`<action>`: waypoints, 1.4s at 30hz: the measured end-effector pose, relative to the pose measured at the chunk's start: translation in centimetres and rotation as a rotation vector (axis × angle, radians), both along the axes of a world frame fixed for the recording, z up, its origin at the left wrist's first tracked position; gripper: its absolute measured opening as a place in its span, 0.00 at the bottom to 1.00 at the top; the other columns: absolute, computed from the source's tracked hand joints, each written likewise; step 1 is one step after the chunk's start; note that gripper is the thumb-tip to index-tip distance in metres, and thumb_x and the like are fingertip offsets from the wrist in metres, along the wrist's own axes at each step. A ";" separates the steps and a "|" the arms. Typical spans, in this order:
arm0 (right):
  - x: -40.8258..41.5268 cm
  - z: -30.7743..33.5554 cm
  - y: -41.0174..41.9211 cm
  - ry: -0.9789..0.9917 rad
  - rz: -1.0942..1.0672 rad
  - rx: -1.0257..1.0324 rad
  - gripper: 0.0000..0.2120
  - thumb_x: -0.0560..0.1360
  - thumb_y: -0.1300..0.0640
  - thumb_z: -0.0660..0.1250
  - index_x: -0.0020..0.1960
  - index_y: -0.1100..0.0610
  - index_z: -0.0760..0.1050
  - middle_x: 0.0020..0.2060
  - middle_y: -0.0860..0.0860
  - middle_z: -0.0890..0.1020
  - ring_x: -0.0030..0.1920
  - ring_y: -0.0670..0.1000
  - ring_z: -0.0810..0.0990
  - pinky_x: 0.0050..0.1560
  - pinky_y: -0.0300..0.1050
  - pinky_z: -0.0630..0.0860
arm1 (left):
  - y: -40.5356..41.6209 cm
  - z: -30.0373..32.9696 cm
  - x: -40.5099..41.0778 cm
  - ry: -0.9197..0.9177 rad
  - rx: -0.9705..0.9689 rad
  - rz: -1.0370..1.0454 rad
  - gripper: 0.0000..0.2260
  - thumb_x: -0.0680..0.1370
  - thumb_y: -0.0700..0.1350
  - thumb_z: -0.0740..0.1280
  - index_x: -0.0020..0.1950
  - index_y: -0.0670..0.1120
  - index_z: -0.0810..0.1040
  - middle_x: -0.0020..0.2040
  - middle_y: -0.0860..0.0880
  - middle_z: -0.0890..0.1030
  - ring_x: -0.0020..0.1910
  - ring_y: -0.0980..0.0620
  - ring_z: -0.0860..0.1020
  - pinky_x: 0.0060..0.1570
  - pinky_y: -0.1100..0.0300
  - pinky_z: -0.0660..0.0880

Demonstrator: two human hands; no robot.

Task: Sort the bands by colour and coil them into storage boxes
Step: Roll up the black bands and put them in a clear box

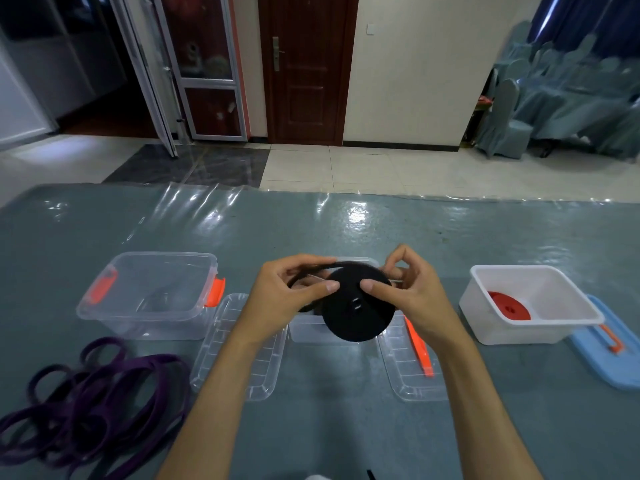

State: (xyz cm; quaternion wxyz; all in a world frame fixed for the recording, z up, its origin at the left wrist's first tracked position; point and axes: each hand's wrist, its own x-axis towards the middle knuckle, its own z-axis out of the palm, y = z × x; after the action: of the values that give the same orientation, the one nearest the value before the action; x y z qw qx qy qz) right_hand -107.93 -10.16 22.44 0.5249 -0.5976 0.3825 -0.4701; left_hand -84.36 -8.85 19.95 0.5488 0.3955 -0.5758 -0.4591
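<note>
- At the near left of the table (519,427) lies a loose tangle of purple band (86,403), uncoiled, its loops spread over the grey-blue cover.
- Just beyond it, toward the middle, a clear lid (239,348) lies flat, and a second clear lid (408,368) with an orange latch lies right of centre.
- Both forearms reach in from the near edge and meet above the middle of the table.
- The left hand (284,296) is closed on the loose tail of the black band (311,275), thumb pressed toward the coil's face and fingers curled over the strand.
- The right hand (408,292) pinches the black coil (358,303) at its upper right rim, thumb on the front face and fingers behind it.
- The coil is a flat, tightly wound disc held upright and tilted toward the camera, above the middle clear box (332,330), not inside it.
- To the left stands a clear box with orange latches (152,296), lid off; what lies in it I cannot tell.
- To the right stands a white box (533,303) with a coiled red band (509,306) leaning in its left corner.
- A blue lid (609,358) lies flat just beside the white box, on its right.
</note>
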 end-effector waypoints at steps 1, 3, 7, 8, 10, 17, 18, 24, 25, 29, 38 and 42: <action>0.1 -0.1 0.0 0.013 0.021 0.012 0.16 0.74 0.60 0.79 0.52 0.55 0.73 0.42 0.56 0.88 0.43 0.62 0.88 0.38 0.50 0.83 | 0.0 0.0 -0.2 -0.018 0.007 0.006 0.14 0.73 0.44 0.81 0.58 0.54 0.87 0.52 0.48 0.88 0.50 0.51 0.88 0.48 0.65 0.81; 0.0 -0.3 0.0 0.023 0.032 0.006 0.17 0.74 0.58 0.80 0.59 0.53 0.77 0.45 0.60 0.89 0.46 0.63 0.89 0.43 0.53 0.85 | 0.1 -0.2 -0.6 -0.020 0.021 0.033 0.12 0.73 0.44 0.82 0.55 0.53 0.88 0.54 0.50 0.87 0.48 0.51 0.87 0.45 0.65 0.80; 0.0 -0.5 -0.1 -0.052 -0.044 0.008 0.15 0.69 0.55 0.82 0.53 0.52 0.81 0.47 0.60 0.89 0.46 0.62 0.89 0.45 0.50 0.85 | 0.2 -1.1 -1.3 0.002 -0.036 0.127 0.09 0.77 0.43 0.78 0.56 0.51 0.88 0.57 0.50 0.85 0.57 0.47 0.86 0.57 0.52 0.83; 0.0 -0.5 -0.2 -0.079 -0.070 0.023 0.15 0.68 0.54 0.82 0.52 0.51 0.81 0.47 0.60 0.89 0.46 0.61 0.89 0.44 0.49 0.84 | 0.3 -1.3 -1.6 0.026 -0.039 0.134 0.07 0.80 0.44 0.75 0.58 0.50 0.88 0.57 0.49 0.85 0.58 0.46 0.85 0.58 0.49 0.83; -0.1 -0.7 -0.3 -0.116 -0.100 0.041 0.15 0.66 0.54 0.82 0.50 0.50 0.82 0.46 0.60 0.89 0.44 0.59 0.89 0.42 0.47 0.84 | 0.6 -1.5 -2.2 0.050 -0.031 0.161 0.09 0.85 0.47 0.69 0.60 0.50 0.88 0.58 0.48 0.86 0.58 0.46 0.86 0.57 0.49 0.84; -0.5 -1.7 -0.2 -0.145 -0.158 0.066 0.16 0.70 0.55 0.81 0.54 0.53 0.80 0.48 0.60 0.89 0.47 0.63 0.89 0.43 0.52 0.85 | 1.2 -2.4 -3.0 0.115 -0.031 0.241 0.09 0.78 0.46 0.76 0.57 0.51 0.84 0.52 0.46 0.88 0.54 0.45 0.87 0.54 0.43 0.85; -0.6 -1.9 -0.1 -0.151 -0.160 0.067 0.16 0.70 0.55 0.81 0.54 0.52 0.81 0.48 0.60 0.88 0.47 0.63 0.88 0.43 0.52 0.85 | 1.2 -2.5 -3.1 0.131 -0.028 0.255 0.09 0.77 0.46 0.77 0.56 0.50 0.83 0.50 0.45 0.88 0.52 0.44 0.87 0.53 0.43 0.85; -0.7 -3.0 -0.2 -0.199 -0.216 0.070 0.15 0.69 0.57 0.81 0.52 0.54 0.80 0.49 0.60 0.88 0.48 0.62 0.88 0.45 0.50 0.84 | 1.0 -3.7 -4.5 0.170 0.069 0.323 0.03 0.81 0.40 0.74 0.47 0.42 0.84 0.46 0.42 0.87 0.48 0.43 0.88 0.51 0.46 0.86; -0.8 -3.2 -0.3 -0.208 -0.226 0.070 0.15 0.69 0.57 0.81 0.52 0.55 0.80 0.50 0.60 0.88 0.49 0.62 0.88 0.46 0.50 0.84 | 0.9 -3.8 -4.5 0.172 0.090 0.318 0.04 0.81 0.40 0.73 0.48 0.41 0.84 0.48 0.42 0.88 0.48 0.43 0.88 0.51 0.47 0.85; -0.8 -3.9 -0.9 -0.220 -0.285 0.089 0.16 0.67 0.54 0.82 0.50 0.56 0.79 0.51 0.59 0.88 0.50 0.61 0.87 0.48 0.51 0.83 | 0.8 -3.9 -4.3 0.207 0.152 0.216 0.07 0.82 0.38 0.71 0.58 0.38 0.86 0.56 0.43 0.88 0.53 0.41 0.87 0.51 0.53 0.85; 0.3 -5.7 -2.7 -0.281 -0.371 0.106 0.13 0.68 0.56 0.82 0.47 0.52 0.80 0.50 0.58 0.88 0.49 0.57 0.88 0.48 0.48 0.84 | -0.4 -4.3 -4.4 0.276 0.277 0.270 0.08 0.80 0.37 0.73 0.59 0.37 0.85 0.53 0.41 0.88 0.52 0.40 0.88 0.52 0.52 0.85; 1.2 -6.7 -3.8 -0.317 -0.434 0.124 0.11 0.71 0.59 0.81 0.47 0.52 0.80 0.52 0.59 0.88 0.52 0.58 0.88 0.50 0.47 0.84 | -1.1 -4.8 -5.2 0.330 0.370 0.240 0.14 0.79 0.36 0.74 0.65 0.42 0.84 0.55 0.42 0.88 0.55 0.43 0.87 0.54 0.50 0.85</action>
State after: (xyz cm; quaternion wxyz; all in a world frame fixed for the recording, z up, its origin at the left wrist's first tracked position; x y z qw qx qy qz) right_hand -106.71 -13.94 15.78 0.5010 -0.3872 0.4427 -0.6349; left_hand -89.56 -9.99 15.20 0.6042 0.4741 -0.3339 -0.5465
